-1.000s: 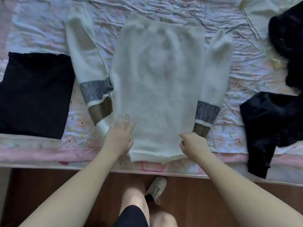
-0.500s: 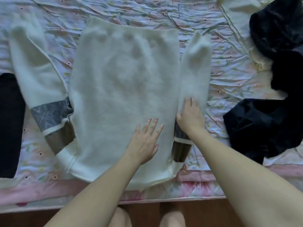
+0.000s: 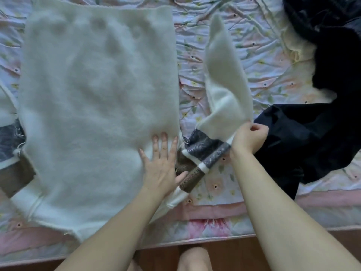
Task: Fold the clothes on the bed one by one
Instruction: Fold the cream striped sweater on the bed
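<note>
Sweater, white and fluffy, lies flat on the floral bedspread, its body running from 6 to 12 o'clock ahead of me, hem at the near edge of the bed. My left hand lies open, fingers straight and spread, pressing the lower right side of the body flat. My right hand is curled round the right sleeve, pinching it just above the grey and brown patterned cuff and lifting that part off the bed. The sleeve's long axis points toward 12 o'clock, and the body lies at 9 o'clock from my right fingers, so I judge the coming fold should carry the sleeve across that way, over my flat left hand's side. My right hand is plainly the nearer one to the sleeve. The other sleeve is cut off at the picture's left edge, the collar end is out of view at the top, and the dark clothes at 3 o'clock are a heap I cannot sort into separate garments.
</note>
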